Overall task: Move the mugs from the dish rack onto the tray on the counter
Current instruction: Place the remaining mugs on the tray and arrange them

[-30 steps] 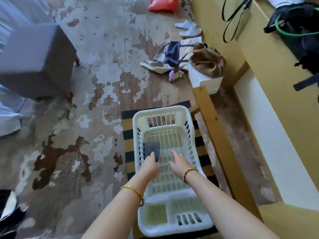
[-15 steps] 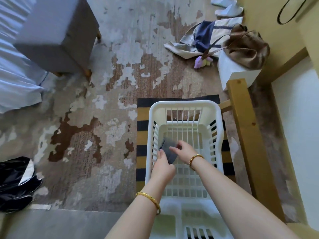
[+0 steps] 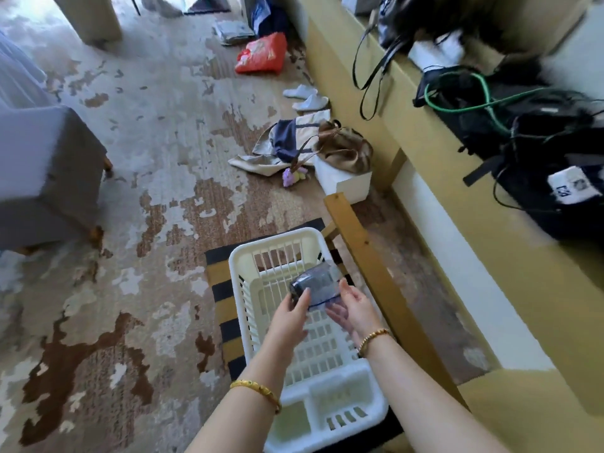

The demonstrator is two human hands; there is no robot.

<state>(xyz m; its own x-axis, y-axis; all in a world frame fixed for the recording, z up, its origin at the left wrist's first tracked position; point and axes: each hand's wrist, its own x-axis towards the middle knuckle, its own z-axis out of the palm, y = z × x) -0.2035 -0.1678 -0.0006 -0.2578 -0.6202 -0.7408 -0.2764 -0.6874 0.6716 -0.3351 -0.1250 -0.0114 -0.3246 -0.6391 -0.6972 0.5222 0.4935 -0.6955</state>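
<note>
Lifting a mug (image 3: 315, 287) above the rack (image 3: 243, 256).
Our left hand (image 3: 289, 317) and right hand (image 3: 354, 307) clasp it; next we need the tray, unseen.

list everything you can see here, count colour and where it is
mug: 1, dark blue-grey, blurred, held over the dish rack
dish rack: 1, white, on the striped mat
striped mat: 1, yellow and dark, under the rack
stool: 1, grey, left
red bag: 1, on the floor, top centre
slippers: 2, white, by the yellow counter
brown bag: 1, on a white box
black bags and green cable: on the counter, right
left hand: on the mug, gold bangle at wrist
right hand: on the mug, gold bracelet at wrist
</note>
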